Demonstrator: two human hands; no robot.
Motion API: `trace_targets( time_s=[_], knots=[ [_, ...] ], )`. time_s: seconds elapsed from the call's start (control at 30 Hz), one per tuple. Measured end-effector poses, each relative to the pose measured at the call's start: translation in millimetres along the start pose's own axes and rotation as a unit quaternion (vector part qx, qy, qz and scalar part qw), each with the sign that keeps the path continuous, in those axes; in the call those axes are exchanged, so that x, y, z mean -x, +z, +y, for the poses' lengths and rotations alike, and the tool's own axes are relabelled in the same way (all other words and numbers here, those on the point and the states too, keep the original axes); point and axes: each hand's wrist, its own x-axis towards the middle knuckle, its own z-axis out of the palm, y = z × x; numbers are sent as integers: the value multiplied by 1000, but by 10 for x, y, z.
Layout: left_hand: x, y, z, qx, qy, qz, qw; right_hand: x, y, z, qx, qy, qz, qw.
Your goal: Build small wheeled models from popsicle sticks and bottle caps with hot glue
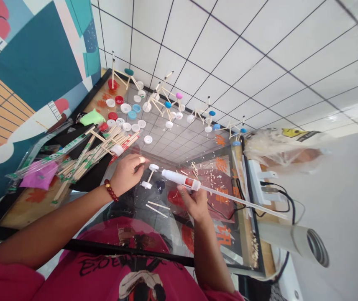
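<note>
My right hand [196, 203] is wrapped round a white hot glue gun [175, 177]. A long clear glue stick [241, 197] sticks out of its back end, towards the right. The nozzle points left, at a small axle [149, 177] made of a short wooden stick with a white bottle cap at each end. My left hand [130, 172] is just left of the axle, its fingers curled in a pinch. Whatever is between those fingertips, if anything, is too small to make out. Two thin white sticks [157, 207] lie on the glass tabletop nearer to me.
Stick-and-cap figures [163, 100] stand along the tiled wall. Loose bottle caps [125, 108] and a pile of wooden sticks [85, 161] are at the left. Wood crumbs [210, 169], a black cable [229, 215] and a power strip [263, 179] lie at the right.
</note>
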Motion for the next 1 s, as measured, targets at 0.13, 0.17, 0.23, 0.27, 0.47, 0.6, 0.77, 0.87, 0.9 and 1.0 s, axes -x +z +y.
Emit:
trace_targets(
  time_s=[0.13, 0.17, 0.23, 0.27, 0.47, 0.6, 0.77, 0.87, 0.9, 1.0],
  knots=[
    [0, 6, -13, 14, -13, 2, 1000, 0, 34, 17, -100, 41, 23, 994],
    [-2, 5, -12, 22, -18, 4, 1000, 6, 40, 22, -121, 47, 27, 991],
    [-10, -1, -5, 38, -26, 11, 999, 27, 45, 39, -168, 61, 39, 983],
    [-15, -6, -1, 43, -27, 15, 999, 40, 45, 51, -193, 67, 46, 978],
    [-39, -29, -13, 59, -35, 14, 998, -92, -5, 18, -253, 55, 128, 957],
    [-41, -13, -48, 82, -64, 29, 994, -488, -40, -107, -132, 96, 92, 982],
    [-51, -12, -48, 88, -90, 53, 991, -994, 98, -13, -112, 68, 56, 990],
    [-58, -24, -32, 93, -92, 61, 990, -1141, 231, 158, -111, 86, 46, 989],
    [-60, -27, -26, 96, -96, 62, 989, -1164, 267, 213, -106, 90, 40, 989],
    [-62, -26, -13, 106, -110, 62, 986, -1192, 321, 326, -79, 84, 28, 993]
  ],
)
